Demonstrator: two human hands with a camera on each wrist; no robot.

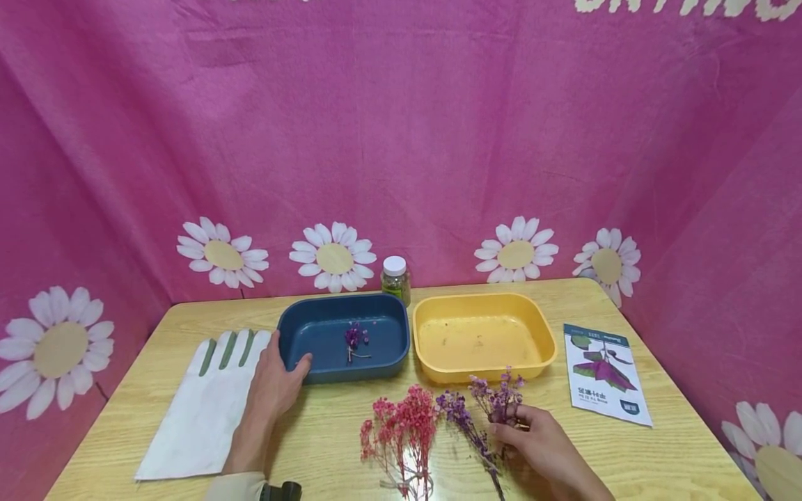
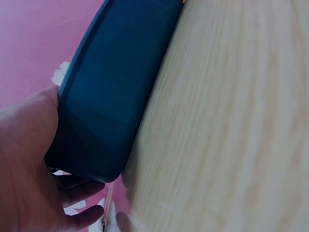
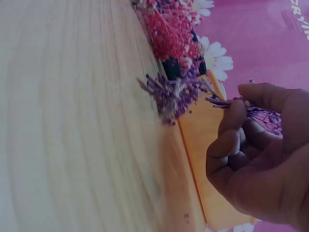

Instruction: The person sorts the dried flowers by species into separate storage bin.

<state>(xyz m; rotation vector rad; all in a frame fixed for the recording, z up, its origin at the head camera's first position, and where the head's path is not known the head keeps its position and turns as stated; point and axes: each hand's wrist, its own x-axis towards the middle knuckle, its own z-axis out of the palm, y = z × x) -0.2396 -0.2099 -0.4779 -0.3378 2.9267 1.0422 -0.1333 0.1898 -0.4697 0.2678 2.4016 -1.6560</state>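
Observation:
My left hand (image 1: 278, 383) holds the left end of a dark blue tray (image 1: 344, 374), its thumb at the front rim. In the left wrist view its fingers (image 2: 79, 191) bend round the tray's corner. A small purple dried-flower sprig (image 1: 356, 337) lies inside that tray. Above the table's front, my right hand (image 1: 535, 438) pinches another sprig of purple dried flowers (image 1: 498, 396) between thumb and fingers; the right wrist view shows its cut stems (image 3: 217, 101). Just left of that hand are more purple dried flowers (image 1: 464, 417), and beside them a pink dried-flower bunch (image 1: 407, 421).
A yellow tray (image 1: 479, 362) with small specks stands right of the blue one. Behind them is a jar (image 1: 395, 282) with a white lid. White gloves (image 1: 200, 417) with green-striped fingers lie at left, a printed seed packet (image 1: 606, 376) at right. Pink cloth surrounds the table.

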